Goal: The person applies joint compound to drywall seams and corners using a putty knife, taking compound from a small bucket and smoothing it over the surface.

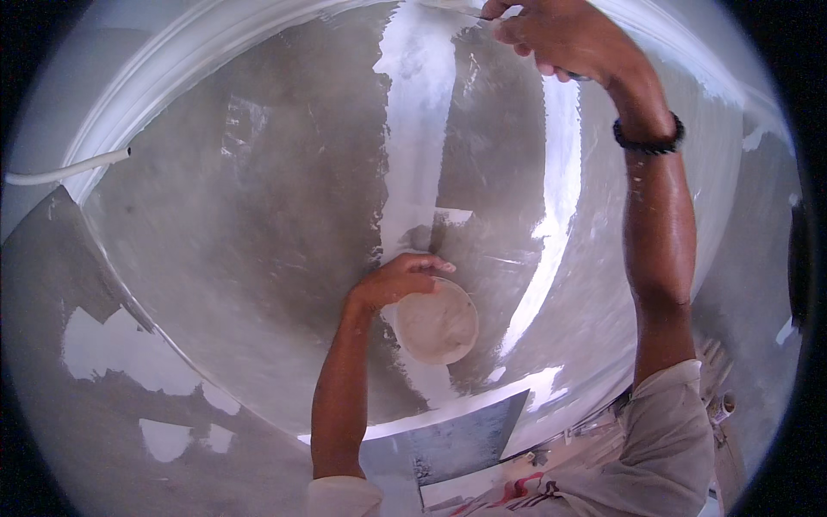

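Plenty of open grey wall (284,172) to the left, running out to the curved white moulding (142,103) on the far left! Up at the far edge, the right hand (538,39) has its fingers curled; what it grips, I cannot tell. Nearer, the left hand (405,277) clasps the rim of a round tub (471,320), right in front of the broad white stripe (418,129). A pale tube (82,168) juts in from the left. Ragged stripe edges, smooth coating, pasty stuff filling the tub!
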{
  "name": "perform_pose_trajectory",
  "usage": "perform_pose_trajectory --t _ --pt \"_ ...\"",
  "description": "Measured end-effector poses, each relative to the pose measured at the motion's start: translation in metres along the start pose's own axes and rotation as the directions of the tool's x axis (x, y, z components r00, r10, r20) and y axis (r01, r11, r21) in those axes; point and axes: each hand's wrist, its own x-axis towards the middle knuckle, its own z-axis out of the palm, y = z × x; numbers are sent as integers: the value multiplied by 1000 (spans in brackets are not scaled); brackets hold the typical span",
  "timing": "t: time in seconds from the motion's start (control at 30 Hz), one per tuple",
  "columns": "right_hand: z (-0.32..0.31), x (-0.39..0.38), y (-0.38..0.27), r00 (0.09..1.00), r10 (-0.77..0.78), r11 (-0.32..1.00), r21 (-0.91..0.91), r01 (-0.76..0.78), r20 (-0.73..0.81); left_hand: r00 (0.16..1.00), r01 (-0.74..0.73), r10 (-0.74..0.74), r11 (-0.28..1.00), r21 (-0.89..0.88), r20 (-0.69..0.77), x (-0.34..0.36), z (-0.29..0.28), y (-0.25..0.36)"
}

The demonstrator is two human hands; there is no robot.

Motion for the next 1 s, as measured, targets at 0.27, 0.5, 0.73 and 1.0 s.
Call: perform_pose_trajectory --t 0.27,0.5,0.73,1.0 --pt "41 -27 68 1000 17 378 925 -27 23 999 30 -31 998 -47 -11 10 1 0" --pt "101 -14 80 997 -36 -152 985 -77 72 999 35 -36 998 -58 -28 7 5 5" --pt "105 0 79 998 -38 -153 987 -47 42 1000 9 -10 999 -43 -25 8 6 5" --pt "99 9 79 998 -65 -188 982 -33 21 997 59 -61 997 -49 -53 9 8 9"
